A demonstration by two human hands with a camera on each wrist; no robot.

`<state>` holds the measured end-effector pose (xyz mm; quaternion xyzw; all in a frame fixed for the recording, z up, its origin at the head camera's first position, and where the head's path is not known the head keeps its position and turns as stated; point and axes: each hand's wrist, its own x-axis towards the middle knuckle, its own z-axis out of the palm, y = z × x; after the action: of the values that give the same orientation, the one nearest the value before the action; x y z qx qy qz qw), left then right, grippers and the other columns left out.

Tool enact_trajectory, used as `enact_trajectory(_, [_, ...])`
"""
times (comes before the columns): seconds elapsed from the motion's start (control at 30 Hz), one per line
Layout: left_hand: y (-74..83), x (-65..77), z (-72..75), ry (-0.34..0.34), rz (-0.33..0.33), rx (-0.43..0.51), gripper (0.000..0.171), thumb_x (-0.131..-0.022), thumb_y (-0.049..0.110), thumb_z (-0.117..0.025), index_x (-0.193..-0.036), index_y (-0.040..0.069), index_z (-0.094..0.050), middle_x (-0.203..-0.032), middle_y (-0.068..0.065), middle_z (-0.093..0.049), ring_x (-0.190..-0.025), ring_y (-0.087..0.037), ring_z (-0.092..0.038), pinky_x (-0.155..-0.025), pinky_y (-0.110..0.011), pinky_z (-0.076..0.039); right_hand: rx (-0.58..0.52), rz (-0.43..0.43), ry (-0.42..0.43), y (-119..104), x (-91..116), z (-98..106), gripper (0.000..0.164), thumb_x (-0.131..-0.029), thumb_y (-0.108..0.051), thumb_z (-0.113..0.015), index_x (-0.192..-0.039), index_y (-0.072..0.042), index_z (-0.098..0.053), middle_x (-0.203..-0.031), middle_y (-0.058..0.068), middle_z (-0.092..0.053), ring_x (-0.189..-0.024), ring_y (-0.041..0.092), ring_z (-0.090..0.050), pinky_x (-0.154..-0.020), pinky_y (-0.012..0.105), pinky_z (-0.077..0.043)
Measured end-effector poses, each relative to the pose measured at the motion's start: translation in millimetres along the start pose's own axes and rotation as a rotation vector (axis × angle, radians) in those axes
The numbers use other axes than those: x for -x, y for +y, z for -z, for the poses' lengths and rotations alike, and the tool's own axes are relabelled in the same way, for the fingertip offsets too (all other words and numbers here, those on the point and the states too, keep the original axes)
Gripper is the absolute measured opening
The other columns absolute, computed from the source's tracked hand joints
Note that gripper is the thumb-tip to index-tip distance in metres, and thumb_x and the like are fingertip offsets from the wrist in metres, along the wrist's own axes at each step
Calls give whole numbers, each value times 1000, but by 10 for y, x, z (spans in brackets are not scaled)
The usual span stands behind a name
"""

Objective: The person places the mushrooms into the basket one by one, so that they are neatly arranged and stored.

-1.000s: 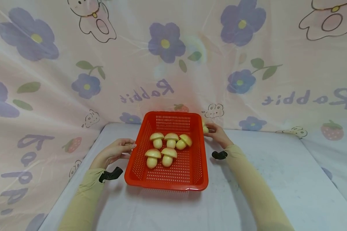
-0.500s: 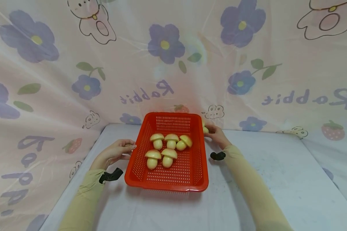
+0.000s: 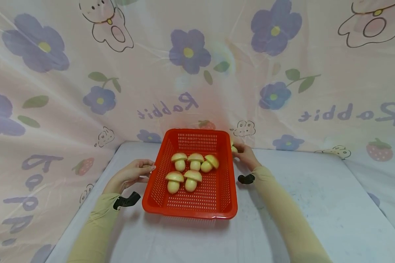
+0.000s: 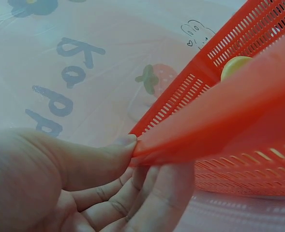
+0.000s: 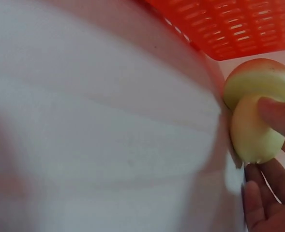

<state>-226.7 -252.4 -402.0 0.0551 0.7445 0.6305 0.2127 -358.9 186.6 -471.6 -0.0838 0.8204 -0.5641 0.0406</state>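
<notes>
A red plastic basket (image 3: 220,195) with slotted walls stands in the middle of the table. Inside it lie several mushrooms (image 3: 173,186) with pale stems and yellowish, red-tinged caps. My left hand (image 3: 131,173) is at the basket's left side, and in the left wrist view its thumb and fingers pinch the rim (image 4: 190,140). Just outside the far right side of the basket, my right hand (image 3: 248,156) holds another mushroom (image 5: 253,128). The right wrist view shows the thumb on its stem and the other fingers around its lower end; in the head view the basket wall partly hides it.
A white-covered table (image 3: 309,190) extends to the right of the basket. Behind it and along the left hangs a printed curtain (image 3: 217,106) with flowers and rabbits, close to the table's back edge. Black wrist devices (image 3: 126,201) sit at both cuffs.
The right wrist has shifted slightly left, while that hand stays at the mushroom. The left hand, the basket and the mushrooms inside hold their places, apart from a slight tilt of the head view.
</notes>
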Motion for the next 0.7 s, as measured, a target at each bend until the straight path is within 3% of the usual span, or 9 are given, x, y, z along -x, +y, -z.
enact_trajectory(0.13, [-7,-6,0,-4,0,10,37,-98,14,-55,-122,-13,-46,-97,-11,-62,-80,-19,-61,-74,-36,-57,26,-9,13,-4,21,6,45,-91,-4,-62,-133,7,-49,-128,26,-53,-111,33,-50,-92,34,-44])
enact_trajectory(0.3, [-11,-4,4,-2,-2,13,38,-98,14,-56,-123,-13,-45,-98,-11,-62,-80,-19,-61,-74,-36,-57,34,-17,26,-14,72,35,47,-90,-10,-65,-131,5,-50,-128,25,-52,-115,35,-50,-95,42,-43])
enact_trajectory(0.47, [-17,-5,9,-5,-5,15,38,-98,15,-56,-123,-13,-45,-98,-11,-62,-80,-19,-61,-74,-37,-57,40,17,14,-4,128,91,50,-87,-21,-70,-126,5,-54,-121,22,-57,-107,33,-54,-90,42,-46])
enact_trajectory(0.7, [-22,-13,9,-15,-12,13,37,-99,14,-55,-122,-13,-46,-97,-11,-63,-81,-19,-63,-74,-37,-57,59,-42,19,51,156,172,50,-90,-21,-68,-130,4,-53,-125,22,-56,-109,29,-52,-96,40,-40])
